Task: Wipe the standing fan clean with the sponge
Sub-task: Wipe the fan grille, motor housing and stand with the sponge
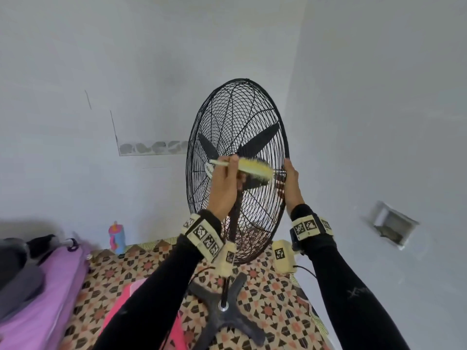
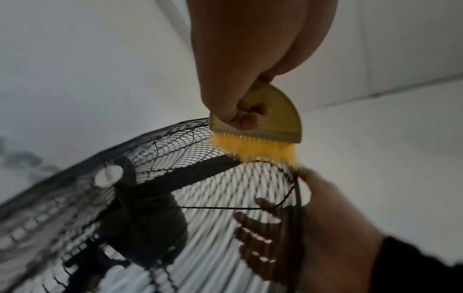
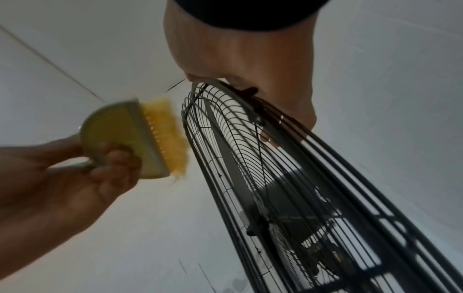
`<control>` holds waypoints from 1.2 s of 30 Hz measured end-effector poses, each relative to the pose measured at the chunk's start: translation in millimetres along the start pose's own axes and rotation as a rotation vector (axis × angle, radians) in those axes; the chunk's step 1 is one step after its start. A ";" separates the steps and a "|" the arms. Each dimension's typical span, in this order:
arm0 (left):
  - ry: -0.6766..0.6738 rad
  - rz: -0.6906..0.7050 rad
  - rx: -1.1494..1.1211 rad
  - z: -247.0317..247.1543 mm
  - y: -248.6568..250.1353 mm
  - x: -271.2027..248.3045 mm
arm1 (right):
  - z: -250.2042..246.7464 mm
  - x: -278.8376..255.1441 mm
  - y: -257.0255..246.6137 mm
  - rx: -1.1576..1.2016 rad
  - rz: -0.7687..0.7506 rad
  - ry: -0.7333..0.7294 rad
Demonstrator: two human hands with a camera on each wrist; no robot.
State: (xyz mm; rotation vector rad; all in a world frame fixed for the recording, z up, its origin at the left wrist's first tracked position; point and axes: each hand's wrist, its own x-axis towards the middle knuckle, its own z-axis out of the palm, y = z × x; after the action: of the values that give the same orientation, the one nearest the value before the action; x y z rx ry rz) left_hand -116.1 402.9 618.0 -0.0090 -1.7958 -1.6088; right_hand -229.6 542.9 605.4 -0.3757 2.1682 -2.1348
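The tall black standing fan with its round wire-mesh guard (image 1: 237, 170) stood on a patterned tiled floor (image 1: 273, 294), near the grey wall corner. The person's right hand (image 1: 290, 183) gripped the guard's right rim, fingers curled behind the wires, steadying it. The left hand (image 1: 223, 188) clutched the handle of a yellow-bristled scrubbing brush with a pale plastic back (image 1: 252, 169); no sponge showed. Bristles met the front mesh close to the right rim, about hub height. Judged mid-task: guard being worked, while blades, pole and cross-shaped base (image 1: 225, 306) seemingly remained. Dust was not discernible.
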 end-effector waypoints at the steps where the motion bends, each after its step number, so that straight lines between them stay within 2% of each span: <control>1: 0.022 0.019 -0.019 3.7 4.2 2.1 | -0.4 -2.3 -1.5 0.019 0.009 -0.026; 3: 0.035 -0.019 -0.011 7.6 -7.1 -12.4 | -4.1 -0.9 -0.2 0.070 0.037 -0.059; 5: -0.031 -0.104 0.076 5.3 -35.8 -46.7 | -11.1 2.3 1.3 0.125 0.066 -0.091; 7: -0.115 -0.162 0.117 -0.3 -54.6 -80.6 | -15.3 -3.0 -5.3 0.151 0.029 -0.123; 8: -0.115 -0.155 0.100 -1.7 -56.2 -86.2 | -15.3 -6.3 -8.0 0.173 0.004 -0.150; 12: -0.010 0.008 0.082 10.2 -1.8 -34.9 | -9.2 -15.4 -12.4 0.174 -0.015 -0.202; 15: 0.011 -0.005 0.123 24.3 18.1 -8.2 | -14.3 -15.2 -12.4 0.236 0.028 -0.167; 20: -0.151 -0.186 0.268 16.0 -44.7 -83.1 | -22.8 -7.3 -3.5 0.267 0.140 -0.153; 22: -0.108 -0.127 0.229 15.1 -35.4 -82.9 | -18.5 -2.7 1.2 0.268 0.154 -0.146; 24: -0.047 -0.010 0.191 19.6 2.5 -59.2 | -13.3 -9.4 -5.5 0.265 0.156 -0.155; 26: -0.014 0.037 0.153 29.0 36.5 -34.4 | -12.0 -21.7 -16.6 0.270 0.150 -0.122; 29: -0.054 0.026 0.272 40.9 20.6 -41.6 | -17.7 -23.4 -15.1 0.318 0.179 -0.121; 31: -0.124 -0.087 0.387 39.1 -11.4 -71.4 | -21.3 -16.1 -7.0 0.346 0.211 -0.122; 33: -0.125 -0.154 0.412 35.0 -25.5 -90.6 | -19.8 -14.1 -4.5 0.359 0.201 -0.118; 36: -0.003 -0.009 0.358 40.3 10.2 -63.3 | -11.4 -31.2 -22.5 0.373 0.170 -0.110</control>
State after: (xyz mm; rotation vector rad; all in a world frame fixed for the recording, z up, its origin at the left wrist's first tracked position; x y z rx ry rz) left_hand -84.2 468.1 596.4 0.1612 -2.0637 -1.2730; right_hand -199.3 561.0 624.4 -0.2609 1.6324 -2.2927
